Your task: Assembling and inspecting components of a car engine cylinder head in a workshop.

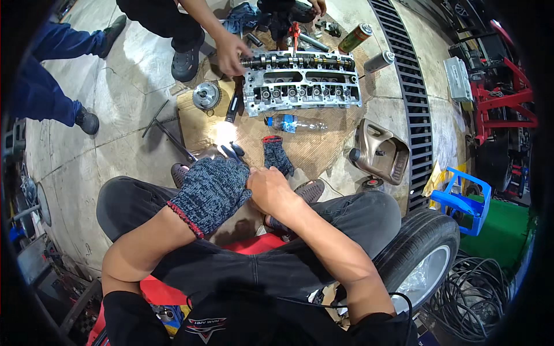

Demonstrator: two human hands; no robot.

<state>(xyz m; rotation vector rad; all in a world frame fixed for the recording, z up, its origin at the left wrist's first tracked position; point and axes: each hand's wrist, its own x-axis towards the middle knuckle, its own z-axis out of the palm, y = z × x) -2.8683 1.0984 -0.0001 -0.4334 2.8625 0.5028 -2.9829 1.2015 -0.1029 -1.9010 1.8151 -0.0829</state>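
Observation:
My left hand (214,187) wears a dark grey-blue knit work glove with a red cuff; most of its fingers are hidden. My bare right hand (271,190) is closed against the glove's side, its fingertips pinching the knit. Just beyond my hands, a matching glove (277,155) with a red cuff lies on the cardboard (311,147). A lit work light (232,108) glares beside it. Farther away sits an engine cylinder head (303,92) with a camshaft (300,61) along its far side. Another person's hand (231,55) reaches to the camshaft's left end.
A round metal gear (206,96) and a plastic water bottle (297,124) lie near the cylinder head. Spray cans (355,38) stand behind it. To the right are a bronze jug (382,151), a floor grate (416,115), a wheel (424,254) and a blue plastic stool (464,202).

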